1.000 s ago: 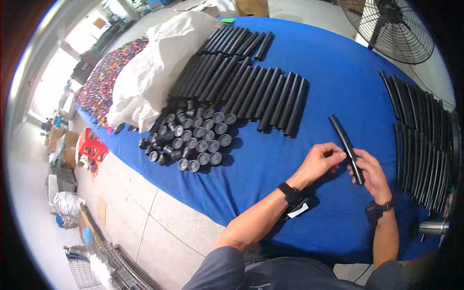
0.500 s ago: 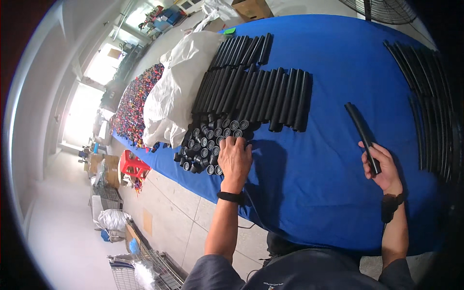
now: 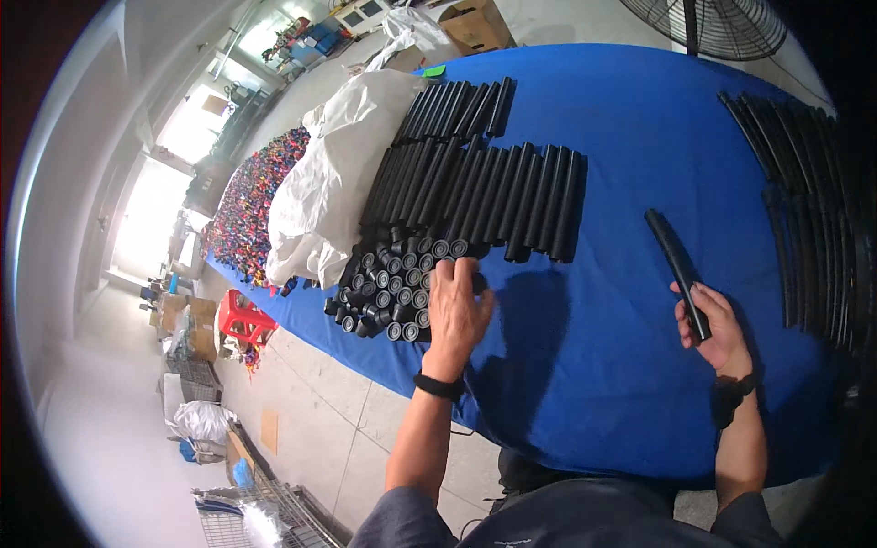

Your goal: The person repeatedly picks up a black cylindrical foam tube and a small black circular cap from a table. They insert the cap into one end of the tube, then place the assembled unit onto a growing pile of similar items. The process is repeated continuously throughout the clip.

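My right hand (image 3: 719, 331) is wrapped round the lower end of a black tube (image 3: 671, 260), which slants up and to the left over the blue cloth. At the edge of a pile of round black caps (image 3: 395, 285), my left hand (image 3: 456, 315) has its fingers curled. A dark piece, seemingly one of those black caps (image 3: 479, 284), shows between its thumb and fingers, partly hidden. Beyond the pile lie rows of black tubes (image 3: 493, 196) side by side.
More long black tubes (image 3: 808, 215) lie along the right side of the blue-covered table (image 3: 630, 119). A white sheet (image 3: 333, 173) separates the rows from a heap of small multicoloured pieces (image 3: 258, 205). A red stool (image 3: 242, 318) stands on the floor at left; a fan (image 3: 708, 27) stands beyond the table.
My left hand has drawn slightly right, away from the cap pile, with the dark cap now showing in its fingers. My right hand still holds the tube. The view has shifted a little.
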A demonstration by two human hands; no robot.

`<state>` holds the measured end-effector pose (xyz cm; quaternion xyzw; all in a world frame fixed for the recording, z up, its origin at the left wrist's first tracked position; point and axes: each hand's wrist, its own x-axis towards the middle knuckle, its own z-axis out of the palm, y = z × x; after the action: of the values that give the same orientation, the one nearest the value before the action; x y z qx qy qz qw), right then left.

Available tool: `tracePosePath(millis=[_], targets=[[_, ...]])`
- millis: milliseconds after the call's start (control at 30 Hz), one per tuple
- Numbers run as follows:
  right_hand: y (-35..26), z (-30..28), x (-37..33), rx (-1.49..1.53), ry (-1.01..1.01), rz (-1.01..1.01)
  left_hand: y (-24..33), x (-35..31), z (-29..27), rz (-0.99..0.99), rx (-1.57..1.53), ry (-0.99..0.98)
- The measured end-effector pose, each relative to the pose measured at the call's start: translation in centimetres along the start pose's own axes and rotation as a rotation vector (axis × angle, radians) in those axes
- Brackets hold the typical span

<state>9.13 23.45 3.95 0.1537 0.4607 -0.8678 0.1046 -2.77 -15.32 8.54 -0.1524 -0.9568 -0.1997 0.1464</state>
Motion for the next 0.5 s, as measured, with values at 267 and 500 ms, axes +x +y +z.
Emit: tracePosePath(millis=[267, 500], targets=[[0.5, 0.9, 0.2, -0.143, 0.006, 0.02, 9.1, 2.2, 7.9, -0.525, -2.264, -0.618], [-0.5, 0.9, -5.4, -0.444, 0.134, -0.013, 12.5, 1.5, 13.6, -0.47, -1.945, -0.828]])
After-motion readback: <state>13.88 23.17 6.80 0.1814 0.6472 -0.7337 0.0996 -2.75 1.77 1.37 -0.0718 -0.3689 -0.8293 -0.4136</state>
